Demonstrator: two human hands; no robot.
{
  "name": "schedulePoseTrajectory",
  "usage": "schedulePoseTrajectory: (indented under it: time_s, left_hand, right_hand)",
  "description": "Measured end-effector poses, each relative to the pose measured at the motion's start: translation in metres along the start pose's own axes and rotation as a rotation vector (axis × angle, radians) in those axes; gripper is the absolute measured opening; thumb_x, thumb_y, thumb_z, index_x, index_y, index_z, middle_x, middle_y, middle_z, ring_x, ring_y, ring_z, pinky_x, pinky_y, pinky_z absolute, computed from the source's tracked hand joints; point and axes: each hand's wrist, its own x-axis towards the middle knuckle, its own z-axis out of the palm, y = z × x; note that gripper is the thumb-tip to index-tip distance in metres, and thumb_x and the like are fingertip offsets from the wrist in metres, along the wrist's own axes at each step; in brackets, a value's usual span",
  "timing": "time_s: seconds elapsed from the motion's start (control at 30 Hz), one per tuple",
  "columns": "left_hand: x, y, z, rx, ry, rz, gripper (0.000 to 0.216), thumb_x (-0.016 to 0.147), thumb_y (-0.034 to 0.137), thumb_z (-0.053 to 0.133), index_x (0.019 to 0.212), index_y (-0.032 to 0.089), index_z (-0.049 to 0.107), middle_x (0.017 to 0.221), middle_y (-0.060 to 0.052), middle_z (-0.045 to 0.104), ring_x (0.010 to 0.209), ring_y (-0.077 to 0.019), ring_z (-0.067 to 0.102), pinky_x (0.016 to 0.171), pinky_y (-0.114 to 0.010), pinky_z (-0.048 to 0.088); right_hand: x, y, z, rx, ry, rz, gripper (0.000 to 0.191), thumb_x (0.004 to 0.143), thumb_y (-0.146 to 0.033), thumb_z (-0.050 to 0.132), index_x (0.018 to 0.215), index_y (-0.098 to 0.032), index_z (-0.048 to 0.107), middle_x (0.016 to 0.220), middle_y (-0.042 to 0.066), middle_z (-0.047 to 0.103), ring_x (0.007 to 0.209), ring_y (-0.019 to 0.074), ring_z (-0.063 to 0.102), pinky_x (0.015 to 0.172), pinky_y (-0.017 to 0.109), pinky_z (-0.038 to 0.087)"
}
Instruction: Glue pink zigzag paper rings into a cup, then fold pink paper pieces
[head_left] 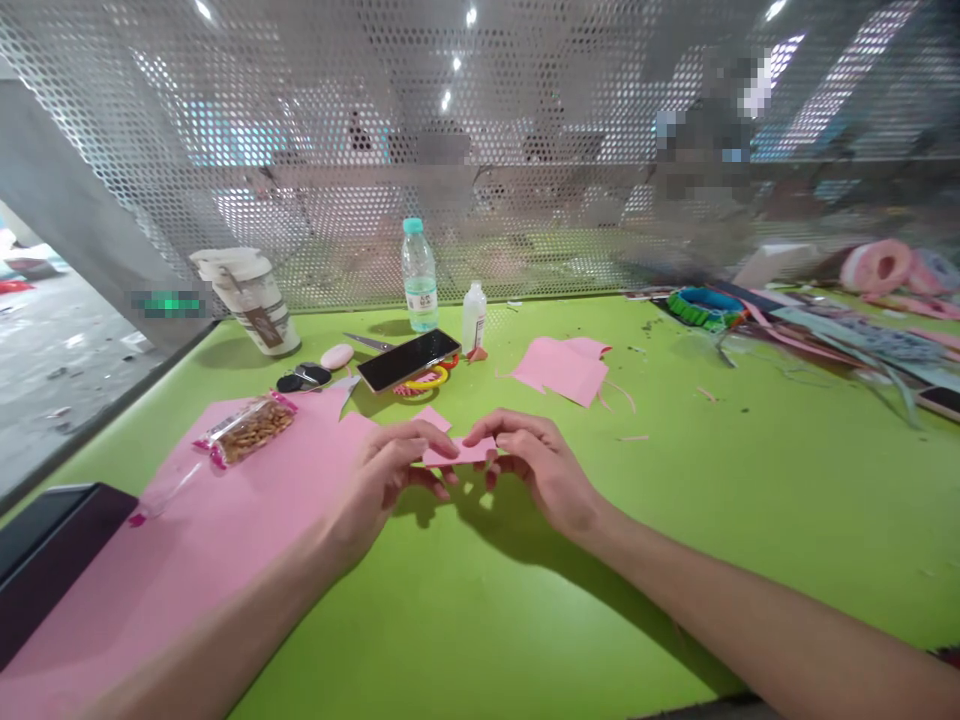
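Note:
A small strip of pink paper [466, 453] is held just above the green table, pinched at both ends. My left hand [401, 460] grips its left end between thumb and fingers. At the right end, my right hand [536, 465] pinches it the same way. Just behind the strip lies a small pink paper scrap [433, 419]. Under my left forearm spreads a large pink sheet [270, 500]. Further back, to the right of the hands, rest some cut pink paper pieces [562, 370].
Behind the hands, a phone [409, 361] lies over yellow-handled scissors [427, 380]. A small white bottle [474, 318], a water bottle [419, 280] and a paper cup [251, 305] stand near the perforated screen. A snack packet [247, 430] lies left; ribbons [840, 340] pile up at right.

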Motion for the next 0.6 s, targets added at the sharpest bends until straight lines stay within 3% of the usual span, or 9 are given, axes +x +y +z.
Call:
schedulePoseTrajectory:
  time_s: [0.13,0.3,0.6]
  left_hand:
    - [0.0,-0.0011,0.0048,0.172,0.04,-0.063,0.036,0.086,0.04,0.084,0.114,0.02,0.072,0.083,-0.002,0.076,0.072,-0.0192,0.074,0.065,-0.029,0.06]
    - [0.0007,-0.0068,0.0073,0.298,0.051,-0.104,0.032,0.087,0.047,0.083,0.088,0.016,0.076,0.077,-0.004,0.076,0.071,-0.0175,0.073,0.067,-0.026,0.057]
    - [0.0005,-0.0095,0.0051,0.297,0.052,-0.111,0.023,0.091,0.037,0.075,0.083,0.016,0.077,0.073,-0.003,0.076,0.069,-0.0159,0.072,0.064,-0.024,0.057]
  right_hand:
    - [-0.0018,-0.0009,0.0023,-0.234,0.004,-0.032,0.01,0.091,-0.03,0.073,0.091,-0.02,0.075,0.079,0.0,0.071,0.065,0.0154,0.064,0.061,0.029,0.052]
    - [-0.0036,0.0011,0.0066,-0.285,0.038,-0.053,0.015,0.091,-0.028,0.073,0.104,-0.021,0.073,0.093,0.003,0.077,0.075,0.0185,0.071,0.065,0.03,0.057]
    - [-0.005,0.0006,0.0079,-0.259,0.001,-0.046,0.012,0.093,-0.03,0.075,0.098,-0.02,0.073,0.083,0.001,0.077,0.066,0.0165,0.069,0.058,0.027,0.054]
